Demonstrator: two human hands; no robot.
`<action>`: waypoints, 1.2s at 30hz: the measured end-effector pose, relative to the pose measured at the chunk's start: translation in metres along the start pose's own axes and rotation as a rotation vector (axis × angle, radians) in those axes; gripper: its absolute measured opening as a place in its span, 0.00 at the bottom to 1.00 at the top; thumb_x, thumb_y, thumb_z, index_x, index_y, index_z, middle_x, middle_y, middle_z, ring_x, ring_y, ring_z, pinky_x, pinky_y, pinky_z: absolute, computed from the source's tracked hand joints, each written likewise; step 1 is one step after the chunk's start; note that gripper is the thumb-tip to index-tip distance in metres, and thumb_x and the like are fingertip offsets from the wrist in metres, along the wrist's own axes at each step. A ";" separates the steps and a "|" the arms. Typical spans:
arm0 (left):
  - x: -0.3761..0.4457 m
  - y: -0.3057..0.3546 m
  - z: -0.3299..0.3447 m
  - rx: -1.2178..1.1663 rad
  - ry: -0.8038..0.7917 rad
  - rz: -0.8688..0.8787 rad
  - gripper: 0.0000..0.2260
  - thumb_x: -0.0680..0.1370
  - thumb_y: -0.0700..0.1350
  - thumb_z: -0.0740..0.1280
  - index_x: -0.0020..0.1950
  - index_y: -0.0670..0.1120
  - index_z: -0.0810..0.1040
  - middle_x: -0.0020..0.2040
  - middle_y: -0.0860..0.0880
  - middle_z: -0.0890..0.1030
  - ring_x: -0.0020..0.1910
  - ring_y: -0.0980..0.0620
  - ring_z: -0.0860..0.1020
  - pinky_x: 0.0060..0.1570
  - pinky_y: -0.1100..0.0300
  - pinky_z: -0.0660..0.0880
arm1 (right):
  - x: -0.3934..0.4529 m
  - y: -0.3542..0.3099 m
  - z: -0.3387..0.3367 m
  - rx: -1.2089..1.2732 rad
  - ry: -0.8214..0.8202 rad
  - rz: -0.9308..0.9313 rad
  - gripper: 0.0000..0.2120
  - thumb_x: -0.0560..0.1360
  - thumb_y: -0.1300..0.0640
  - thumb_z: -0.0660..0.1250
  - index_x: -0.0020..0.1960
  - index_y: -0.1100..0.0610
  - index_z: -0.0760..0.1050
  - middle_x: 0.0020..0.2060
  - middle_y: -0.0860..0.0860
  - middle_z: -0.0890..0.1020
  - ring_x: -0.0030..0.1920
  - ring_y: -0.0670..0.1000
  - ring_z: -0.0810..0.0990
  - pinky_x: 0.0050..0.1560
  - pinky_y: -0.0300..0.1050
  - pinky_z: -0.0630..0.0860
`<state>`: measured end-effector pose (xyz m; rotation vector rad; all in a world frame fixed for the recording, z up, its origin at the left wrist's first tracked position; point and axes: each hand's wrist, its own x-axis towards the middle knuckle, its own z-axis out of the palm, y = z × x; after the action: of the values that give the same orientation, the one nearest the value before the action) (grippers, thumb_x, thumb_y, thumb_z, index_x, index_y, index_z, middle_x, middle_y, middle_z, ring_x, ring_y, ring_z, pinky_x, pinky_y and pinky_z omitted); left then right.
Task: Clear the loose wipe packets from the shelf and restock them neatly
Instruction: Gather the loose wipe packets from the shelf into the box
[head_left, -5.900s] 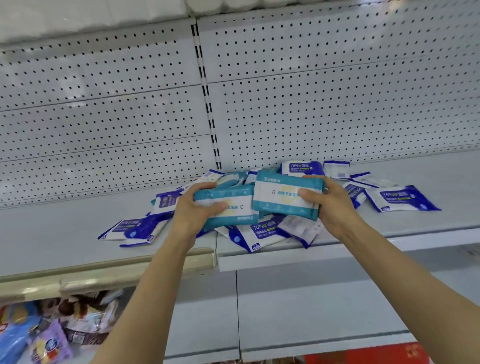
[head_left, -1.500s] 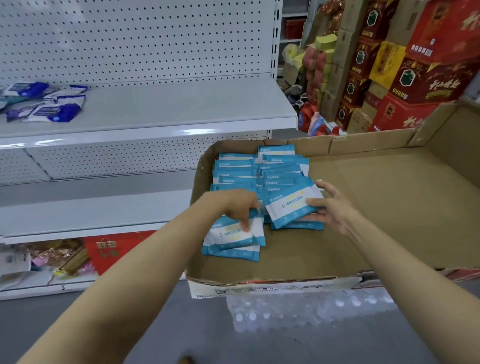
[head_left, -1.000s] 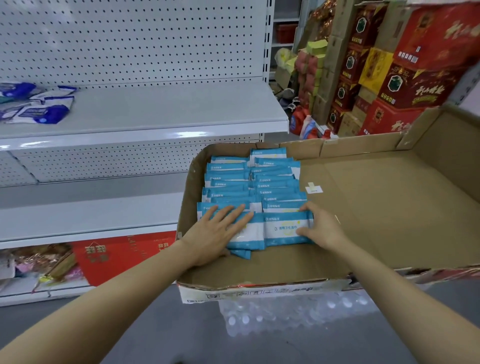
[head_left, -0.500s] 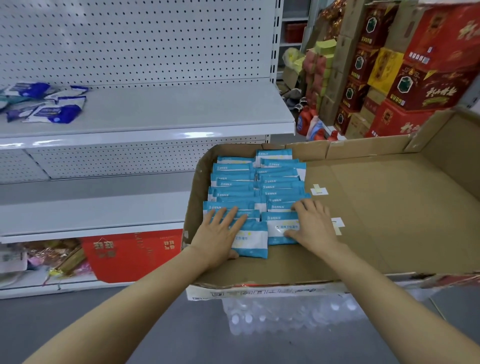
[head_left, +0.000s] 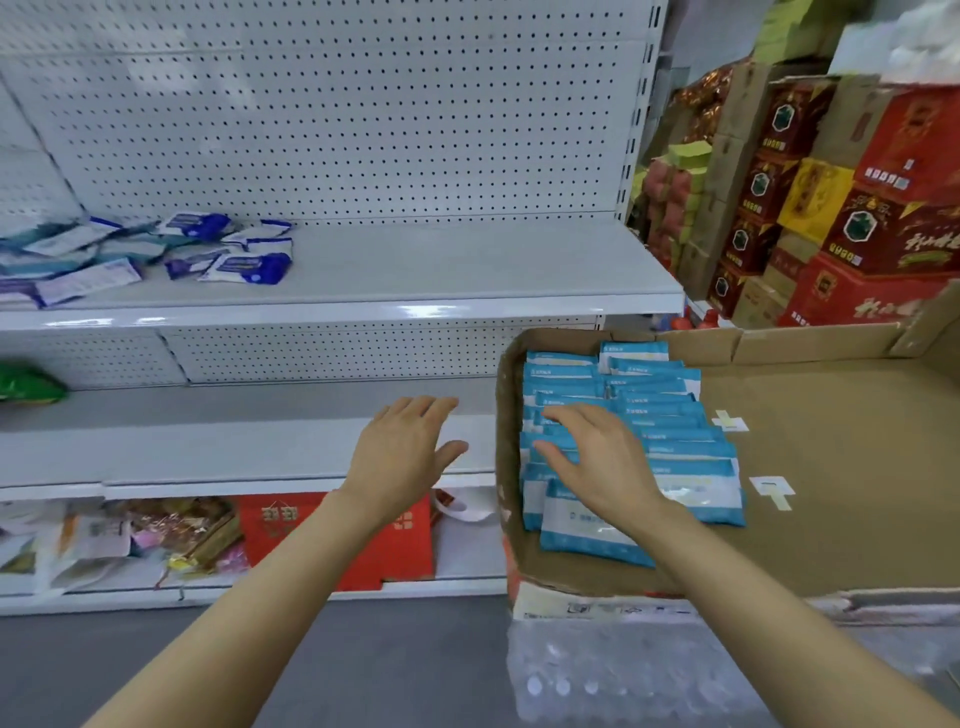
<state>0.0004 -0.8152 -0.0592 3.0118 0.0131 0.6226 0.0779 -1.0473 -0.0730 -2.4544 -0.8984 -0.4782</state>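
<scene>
Both hands are flat with fingers spread, and neither grip holds anything. The left hand (head_left: 402, 457) hangs in the air in front of the shelf (head_left: 441, 270), beside the box (head_left: 831, 467). The right hand (head_left: 602, 462) is over the blue packets (head_left: 691, 467) lined up in two rows at the box's left end. Loose packets (head_left: 228, 262) lie in a pile on the shelf, far left.

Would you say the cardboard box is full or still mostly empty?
Mostly empty: the cardboard box holds teal wipe packets only along its left side.
</scene>
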 end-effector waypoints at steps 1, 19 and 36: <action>-0.008 -0.015 -0.008 -0.002 0.010 -0.027 0.22 0.73 0.54 0.73 0.64 0.46 0.78 0.55 0.47 0.83 0.54 0.42 0.80 0.47 0.49 0.77 | 0.006 -0.020 0.003 0.014 0.018 -0.021 0.16 0.75 0.51 0.70 0.59 0.58 0.79 0.52 0.54 0.83 0.53 0.57 0.80 0.54 0.50 0.75; -0.136 -0.254 -0.117 0.131 0.152 -0.287 0.22 0.74 0.53 0.73 0.65 0.45 0.78 0.56 0.47 0.82 0.53 0.44 0.79 0.51 0.49 0.77 | 0.094 -0.302 0.120 0.227 -0.059 -0.261 0.15 0.77 0.48 0.67 0.60 0.54 0.79 0.55 0.51 0.82 0.56 0.54 0.78 0.55 0.49 0.74; -0.063 -0.496 -0.110 0.112 0.135 -0.484 0.19 0.78 0.54 0.67 0.67 0.49 0.76 0.62 0.51 0.78 0.61 0.46 0.75 0.54 0.52 0.74 | 0.300 -0.408 0.269 0.239 -0.081 -0.411 0.11 0.74 0.55 0.71 0.55 0.55 0.81 0.49 0.49 0.83 0.50 0.53 0.80 0.48 0.45 0.74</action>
<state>-0.0983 -0.3145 -0.0158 2.8860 0.7788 0.7811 0.0627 -0.4764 -0.0248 -2.0874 -1.4178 -0.3827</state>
